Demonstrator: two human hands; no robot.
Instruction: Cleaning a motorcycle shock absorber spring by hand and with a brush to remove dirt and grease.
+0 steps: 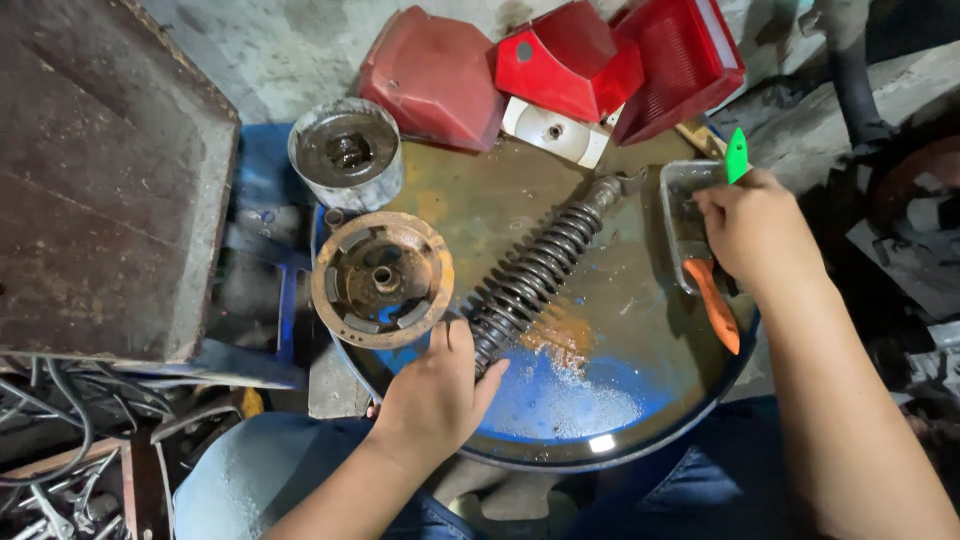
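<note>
A grimy workshop floor surrounds an upturned blue drum lid [560,400], rusty and wet, that serves as the table. On it lies a coiled shock absorber [535,270], running diagonally from the near left toward the far right. The left hand [435,395] clamps its lower end, fingers [455,335] wrapped tight around the coils. The right hand [755,235] reaches into a small clear tray [680,215] at the lid's right edge, fingers curled around a green-handled tool [737,155] whose working end is hidden; an orange-handled tool [715,305] lies just under the palm.

To handle the spring well, the left grip should probably sit firm and low so the part cannot roll on the slick surface.

A rusty brake drum [382,280] rests just left of the spring, almost touching the left hand, and a grey tin [346,153] stands behind it. Red plastic covers [560,65] crowd the far rim. Open room lies mainly on the near blue patch; the tray sits close to the drop-off on the right.
</note>
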